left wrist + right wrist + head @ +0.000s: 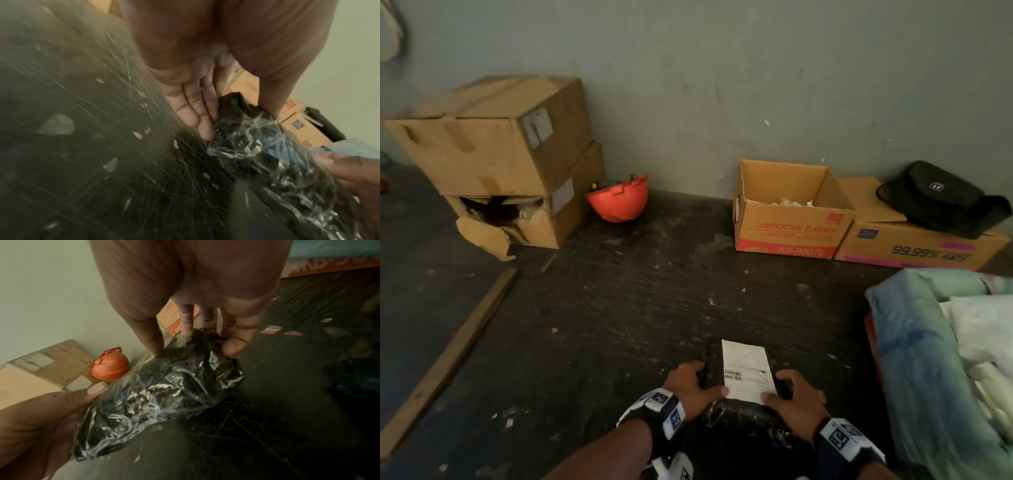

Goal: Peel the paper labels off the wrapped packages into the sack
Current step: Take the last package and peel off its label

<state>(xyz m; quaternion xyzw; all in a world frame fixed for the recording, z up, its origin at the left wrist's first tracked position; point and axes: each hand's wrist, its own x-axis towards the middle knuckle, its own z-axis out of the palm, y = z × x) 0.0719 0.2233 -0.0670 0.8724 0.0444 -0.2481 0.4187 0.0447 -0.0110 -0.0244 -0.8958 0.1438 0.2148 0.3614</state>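
A black package wrapped in clear plastic [743, 416] [267, 146] [164, 394] is held above the dark floor in front of me. A white paper label [747, 368] with barcodes lies on its top face. My left hand [695, 385] [193, 112] grips the package's left edge, its thumb at the label's near left corner. My right hand [791, 394] [205, 331] grips the right edge, thumb on the label's near right corner. A pale blue-green sack [928, 359] lies open at the right, holding white paper.
Two stacked cardboard boxes [500, 154] stand at the back left, an orange hard hat [618, 202] [110, 365] beside them. An open "Lubrication Cleaner" box [791, 219] and a flat box [914, 246] carrying a black bag [941, 198] stand by the wall. A wooden strip [448, 359] lies left.
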